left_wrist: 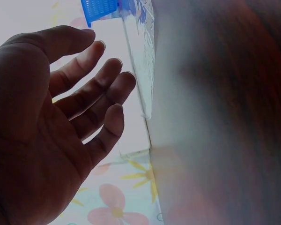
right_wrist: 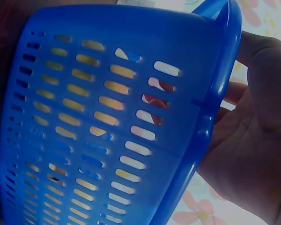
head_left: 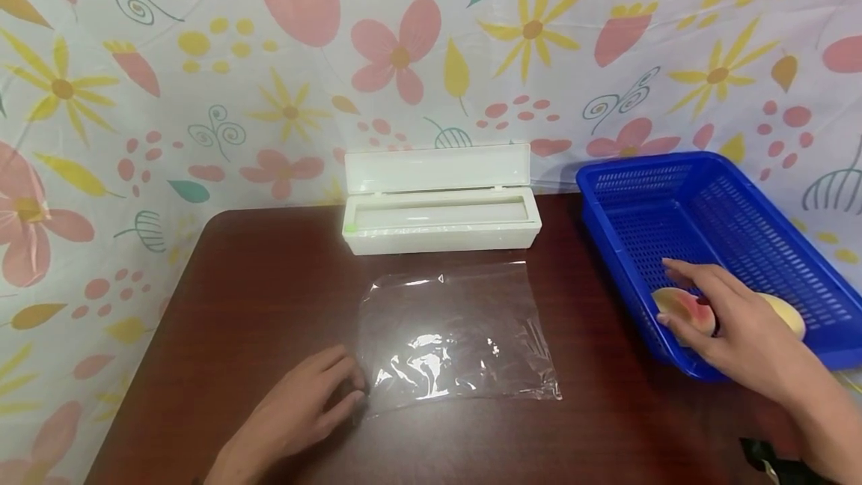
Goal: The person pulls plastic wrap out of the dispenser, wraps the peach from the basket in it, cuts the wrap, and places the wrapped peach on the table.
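Observation:
My right hand (head_left: 747,328) reaches over the near side of the blue basket (head_left: 606,245) and grips a pink-and-yellow peach (head_left: 687,309) between thumb and fingers. Part of the fruit is behind the hand. A pale yellow fruit (head_left: 784,314) lies just beyond that hand, half covered by it. My left hand (head_left: 303,399) is by the left edge of a clear sheet of plastic film (head_left: 458,320), its fingers loosely bent. In the left wrist view the left palm (left_wrist: 42,154) holds nothing. Through the basket's slots, the right wrist view shows yellow and reddish patches.
A white cling film box (head_left: 441,238) stands at the back of the dark brown table (head_left: 283,283), its lid (head_left: 438,169) raised. The film sheet lies flat in front of it. A flowered curtain (head_left: 397,58) hangs behind the table.

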{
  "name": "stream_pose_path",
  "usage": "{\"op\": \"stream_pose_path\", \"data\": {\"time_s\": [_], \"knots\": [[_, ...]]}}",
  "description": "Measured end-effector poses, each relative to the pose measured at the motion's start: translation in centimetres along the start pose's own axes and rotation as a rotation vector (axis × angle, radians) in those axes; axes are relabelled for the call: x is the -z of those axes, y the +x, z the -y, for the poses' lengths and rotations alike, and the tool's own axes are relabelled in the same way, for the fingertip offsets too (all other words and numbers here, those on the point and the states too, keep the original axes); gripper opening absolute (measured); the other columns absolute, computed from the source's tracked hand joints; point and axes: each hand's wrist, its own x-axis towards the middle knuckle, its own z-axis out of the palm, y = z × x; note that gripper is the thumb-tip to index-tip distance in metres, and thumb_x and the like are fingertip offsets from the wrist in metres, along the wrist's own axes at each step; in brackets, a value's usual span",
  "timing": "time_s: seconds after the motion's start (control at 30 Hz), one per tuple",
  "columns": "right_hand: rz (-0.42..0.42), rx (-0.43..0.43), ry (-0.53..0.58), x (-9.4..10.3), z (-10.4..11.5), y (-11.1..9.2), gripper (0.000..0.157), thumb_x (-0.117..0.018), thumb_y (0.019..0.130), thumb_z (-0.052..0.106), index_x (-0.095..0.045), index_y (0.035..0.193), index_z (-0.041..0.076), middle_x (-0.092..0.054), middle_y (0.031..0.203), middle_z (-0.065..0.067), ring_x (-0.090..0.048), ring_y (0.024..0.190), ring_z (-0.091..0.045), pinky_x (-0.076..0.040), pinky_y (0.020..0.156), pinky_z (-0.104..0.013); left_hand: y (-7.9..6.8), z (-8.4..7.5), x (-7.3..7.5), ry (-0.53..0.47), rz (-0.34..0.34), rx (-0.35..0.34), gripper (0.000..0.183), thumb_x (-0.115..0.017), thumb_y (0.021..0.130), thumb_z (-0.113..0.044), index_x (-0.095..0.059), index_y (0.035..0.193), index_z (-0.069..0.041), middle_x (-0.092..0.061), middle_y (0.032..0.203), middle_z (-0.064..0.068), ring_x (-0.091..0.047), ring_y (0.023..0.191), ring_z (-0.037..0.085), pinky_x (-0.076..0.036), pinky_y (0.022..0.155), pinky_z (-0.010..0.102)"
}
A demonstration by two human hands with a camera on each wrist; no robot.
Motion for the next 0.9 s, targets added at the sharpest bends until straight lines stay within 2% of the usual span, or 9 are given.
{"op": "stream_pose_path", "data": {"time_s": [0.07, 0.23, 0.3, 0.37, 0.57, 0.63, 0.73, 0.9], "knots": [[0.0, 0.011, -0.001, 0.0, -0.3, -0.1, 0.08, -0.083, 0.07, 0.012, -0.049, 0.142, 0.009, -0.06, 0.119, -0.009, -0.053, 0.106, -0.025, -0.023, 0.088, -0.001, 0.0, 0.0, 0.0, -0.004, 0.001, -0.002, 0.019, -0.07, 0.087, -0.028, -0.055, 0.096, -0.034, -0.049, 0.098, -0.02, -0.051, 0.087, 0.002, -0.049, 0.077, 0.029], [0.041, 0.035, -0.025, -0.1, -1.1, -0.3, 0.081, -0.083, 0.066, 0.007, -0.05, 0.141, 0.009, -0.06, 0.12, -0.007, -0.052, 0.104, -0.02, -0.031, 0.086, -0.008, 0.1, 0.1, 0.0, -0.008, 0.012, -0.013, 0.018, -0.07, 0.088, -0.028, -0.054, 0.095, -0.034, -0.049, 0.098, -0.019, -0.051, 0.086, 0.003, -0.049, 0.076, 0.029], [0.087, 0.034, -0.022, -0.1, -1.4, -0.2, 0.084, -0.083, 0.064, 0.005, -0.05, 0.141, 0.01, -0.059, 0.123, -0.004, -0.051, 0.104, -0.016, -0.033, 0.083, -0.01, 0.2, 0.1, 0.0, -0.013, 0.017, -0.02, 0.018, -0.07, 0.088, -0.028, -0.054, 0.095, -0.034, -0.049, 0.098, -0.019, -0.051, 0.085, 0.003, -0.049, 0.075, 0.029], [0.143, 0.029, -0.001, -0.1, -1.8, -0.1, 0.083, -0.084, 0.064, 0.004, -0.051, 0.14, 0.011, -0.057, 0.126, -0.002, -0.049, 0.108, -0.016, -0.03, 0.085, -0.007, 0.2, 0.2, 0.0, -0.015, 0.014, -0.027, 0.019, -0.07, 0.087, -0.026, -0.054, 0.095, -0.033, -0.049, 0.098, -0.019, -0.051, 0.085, 0.003, -0.049, 0.075, 0.028], [0.265, 0.028, 0.029, -0.1, -2.9, 0.0, 0.075, -0.086, 0.067, 0.013, -0.054, 0.135, 0.012, -0.057, 0.126, -0.006, -0.05, 0.109, -0.02, -0.03, 0.085, -0.005, 0.1, 0.2, -0.2, -0.013, 0.02, -0.039, 0.017, -0.069, 0.088, -0.027, -0.055, 0.096, -0.032, -0.049, 0.098, -0.019, -0.051, 0.086, 0.003, -0.049, 0.076, 0.028], [0.278, 0.022, 0.036, -0.2, -3.1, 0.1, 0.073, -0.086, 0.068, 0.014, -0.055, 0.134, 0.013, -0.057, 0.124, -0.005, -0.05, 0.108, -0.02, -0.032, 0.084, -0.007, 0.1, 0.2, -0.3, -0.018, 0.026, -0.046, 0.015, -0.068, 0.089, -0.027, -0.056, 0.096, -0.032, -0.049, 0.099, -0.019, -0.051, 0.086, 0.004, -0.049, 0.076, 0.029], [0.282, 0.015, 0.022, -0.4, -3.3, 0.2, 0.071, -0.086, 0.068, 0.016, -0.056, 0.133, 0.015, -0.056, 0.124, -0.006, -0.05, 0.108, -0.022, -0.039, 0.081, -0.015, 0.2, 0.1, -0.3, -0.017, 0.024, -0.043, 0.014, -0.068, 0.089, -0.028, -0.055, 0.095, -0.032, -0.049, 0.098, -0.019, -0.051, 0.085, 0.003, -0.049, 0.076, 0.029], [0.274, -0.005, 0.0, -0.8, -3.6, 0.2, 0.065, -0.087, 0.066, 0.015, -0.06, 0.125, 0.016, -0.055, 0.12, -0.007, -0.05, 0.105, -0.024, -0.045, 0.078, -0.026, 0.2, 0.2, -0.3, -0.018, 0.027, -0.044, 0.015, -0.068, 0.089, -0.028, -0.055, 0.093, -0.033, -0.049, 0.095, -0.019, -0.05, 0.083, 0.003, -0.048, 0.076, 0.029]]}}
